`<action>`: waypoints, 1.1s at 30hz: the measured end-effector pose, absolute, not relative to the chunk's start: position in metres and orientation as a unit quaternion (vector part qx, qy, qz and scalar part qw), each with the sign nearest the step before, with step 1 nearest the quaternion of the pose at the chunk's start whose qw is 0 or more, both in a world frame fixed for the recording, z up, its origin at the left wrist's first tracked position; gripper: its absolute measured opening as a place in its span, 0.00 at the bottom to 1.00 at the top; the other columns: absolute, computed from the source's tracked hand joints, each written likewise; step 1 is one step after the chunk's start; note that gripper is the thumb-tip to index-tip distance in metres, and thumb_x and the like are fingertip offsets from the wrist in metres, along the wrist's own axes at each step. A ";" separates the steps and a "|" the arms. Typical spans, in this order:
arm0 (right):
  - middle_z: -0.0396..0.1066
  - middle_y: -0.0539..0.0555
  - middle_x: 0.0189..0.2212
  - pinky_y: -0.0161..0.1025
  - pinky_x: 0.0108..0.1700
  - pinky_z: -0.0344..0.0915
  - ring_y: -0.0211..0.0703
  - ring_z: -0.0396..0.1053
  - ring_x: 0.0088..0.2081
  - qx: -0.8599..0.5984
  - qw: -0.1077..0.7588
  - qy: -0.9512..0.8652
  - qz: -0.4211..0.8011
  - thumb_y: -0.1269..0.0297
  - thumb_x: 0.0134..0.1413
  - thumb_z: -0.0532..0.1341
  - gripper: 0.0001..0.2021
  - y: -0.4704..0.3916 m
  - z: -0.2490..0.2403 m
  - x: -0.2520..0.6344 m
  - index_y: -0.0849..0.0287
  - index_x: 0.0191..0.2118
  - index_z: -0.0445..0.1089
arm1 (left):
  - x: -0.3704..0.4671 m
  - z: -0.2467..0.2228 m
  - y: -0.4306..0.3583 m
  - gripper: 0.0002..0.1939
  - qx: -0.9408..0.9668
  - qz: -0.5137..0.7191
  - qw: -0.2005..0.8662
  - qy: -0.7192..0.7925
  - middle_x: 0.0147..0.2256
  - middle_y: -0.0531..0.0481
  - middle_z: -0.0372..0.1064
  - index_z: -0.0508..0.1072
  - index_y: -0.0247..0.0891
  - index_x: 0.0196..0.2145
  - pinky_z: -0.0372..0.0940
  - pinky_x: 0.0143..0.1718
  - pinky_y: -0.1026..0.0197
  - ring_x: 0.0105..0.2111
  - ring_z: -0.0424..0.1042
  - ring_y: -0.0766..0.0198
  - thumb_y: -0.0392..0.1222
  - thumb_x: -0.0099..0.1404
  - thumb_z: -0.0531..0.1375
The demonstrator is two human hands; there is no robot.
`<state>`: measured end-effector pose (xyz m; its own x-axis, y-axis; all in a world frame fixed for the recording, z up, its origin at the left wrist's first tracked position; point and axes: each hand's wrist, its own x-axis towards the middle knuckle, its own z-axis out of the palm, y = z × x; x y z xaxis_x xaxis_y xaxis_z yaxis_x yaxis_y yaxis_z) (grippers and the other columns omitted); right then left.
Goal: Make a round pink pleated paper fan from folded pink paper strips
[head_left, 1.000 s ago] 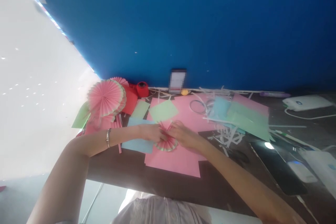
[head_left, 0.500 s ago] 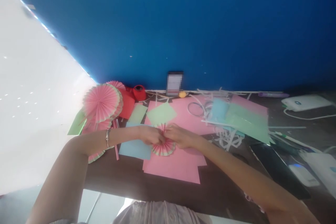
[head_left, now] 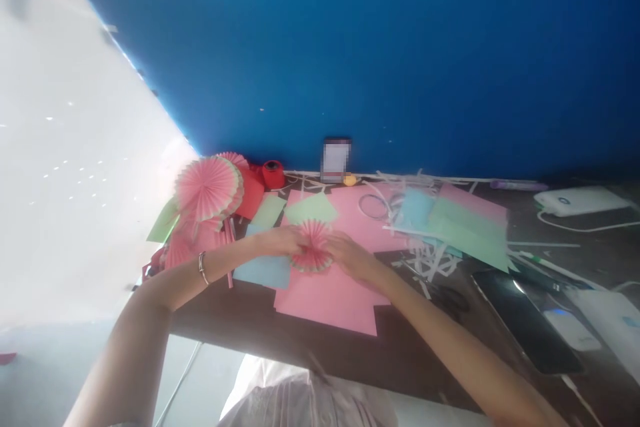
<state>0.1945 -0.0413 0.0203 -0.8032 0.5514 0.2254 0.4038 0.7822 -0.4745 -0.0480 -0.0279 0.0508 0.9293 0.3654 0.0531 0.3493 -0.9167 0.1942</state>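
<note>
If the left hand (head_left: 285, 241) and right hand (head_left: 350, 255), fingers gripping the paper fan (head_left: 313, 244) at opposite sides, pull unevenly, pleats may tear.

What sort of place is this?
Probably a papercraft workspace: a small round pleated pink paper fan is being handled, with flat pink paper sheets and a loose heap of thin white strips nearby.

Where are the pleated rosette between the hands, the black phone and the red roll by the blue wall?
Pleated rosette (head_left: 312, 248): head view, middle of its pink folds.
Black phone (head_left: 527, 325): head view, middle of its dark screen.
Red roll (head_left: 273, 179): head view, its red side.
</note>
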 end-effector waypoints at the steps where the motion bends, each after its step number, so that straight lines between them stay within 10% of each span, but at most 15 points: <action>1: 0.71 0.55 0.42 0.46 0.54 0.54 0.45 0.63 0.48 -0.293 0.187 -0.915 0.204 0.78 0.54 0.50 0.16 -0.046 0.016 0.198 0.57 0.43 0.69 | -0.054 0.050 -0.032 0.17 0.977 0.044 0.101 0.182 0.47 0.47 0.71 0.76 0.41 0.36 0.61 0.50 0.58 0.46 0.69 0.61 0.25 0.58 0.53; 9: 0.71 0.56 0.34 0.45 0.43 0.62 0.45 0.67 0.38 -0.445 0.269 -0.828 0.212 0.67 0.59 0.50 0.11 -0.089 -0.006 0.215 0.59 0.37 0.70 | -0.071 0.029 -0.092 0.20 0.868 0.163 0.221 0.413 0.50 0.47 0.69 0.73 0.41 0.44 0.59 0.55 0.54 0.51 0.67 0.60 0.25 0.59 0.51; 15: 0.70 0.57 0.37 0.43 0.43 0.66 0.45 0.68 0.40 -0.466 0.332 -0.781 0.251 0.61 0.59 0.50 0.12 -0.104 -0.013 0.216 0.58 0.41 0.68 | -0.058 0.020 -0.109 0.21 0.713 0.293 0.223 0.596 0.45 0.42 0.70 0.63 0.34 0.54 0.68 0.39 0.59 0.37 0.71 0.63 0.35 0.63 0.50; 21: 0.70 0.56 0.36 0.43 0.42 0.66 0.45 0.69 0.39 -0.467 0.344 -0.770 0.267 0.60 0.59 0.51 0.11 -0.104 -0.014 0.215 0.58 0.38 0.67 | -0.048 0.020 -0.110 0.15 0.623 0.333 0.322 0.630 0.36 0.49 0.71 0.70 0.35 0.44 0.65 0.29 0.66 0.26 0.67 0.70 0.34 0.59 0.54; 33: 0.70 0.57 0.37 0.47 0.45 0.65 0.48 0.68 0.42 -0.459 0.326 -0.786 0.257 0.63 0.56 0.52 0.10 -0.104 -0.008 0.215 0.58 0.40 0.67 | -0.006 0.022 -0.108 0.17 0.592 0.293 0.220 0.718 0.38 0.43 0.70 0.66 0.35 0.47 0.63 0.33 0.60 0.33 0.70 0.60 0.44 0.62 0.54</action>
